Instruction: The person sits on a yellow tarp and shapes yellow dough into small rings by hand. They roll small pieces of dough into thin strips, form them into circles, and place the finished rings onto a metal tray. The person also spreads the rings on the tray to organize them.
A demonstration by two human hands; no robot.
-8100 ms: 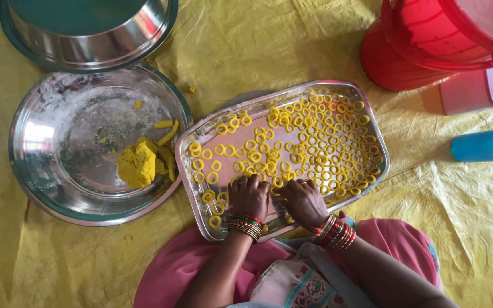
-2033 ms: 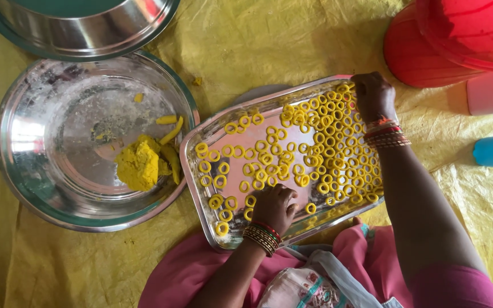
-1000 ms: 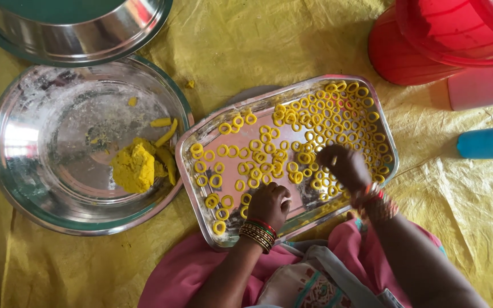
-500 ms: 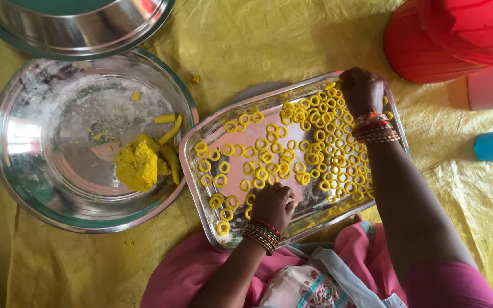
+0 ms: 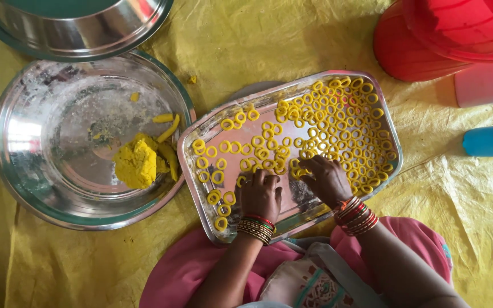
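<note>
Both hands are down in the rectangular steel tray (image 5: 192, 171), near its front edge, working small yellow dough rings (image 5: 338, 122). Left hand (image 5: 259, 194) rests palm-down on the bare tray floor, fingers curled together; can't tell if anything is pinched under them. Right hand (image 5: 327, 178) sits just beside it, fingertips pressed together on a ring at the edge of the dense cluster. The rings look soft and light, raw dough by the look of them, so likely easy to squash or pull out of round and a bit tacky. My call: lift each by a light pinch across the band, or slide a fingertip under it, no squeezing. They're uniform bright yellow loops with an open centre; packed touching at the tray's far right end, spread thin and mostly apart toward the left end, a few strays along the front left corner. The tray lies skewed on a yellow sheet (image 5: 258, 40) on the floor, with its left end overlapping the rim of a round steel plate (image 5: 41, 188). That plate carries a lump of yellow dough (image 5: 135, 163) and some rolled strips (image 5: 168, 131) just beside it. Second steel dish (image 5: 81, 28) at the sheet's far left corner, red plastic bucket (image 5: 429, 40) at the far right, blue object (image 5: 492, 140) at the right edge.
</note>
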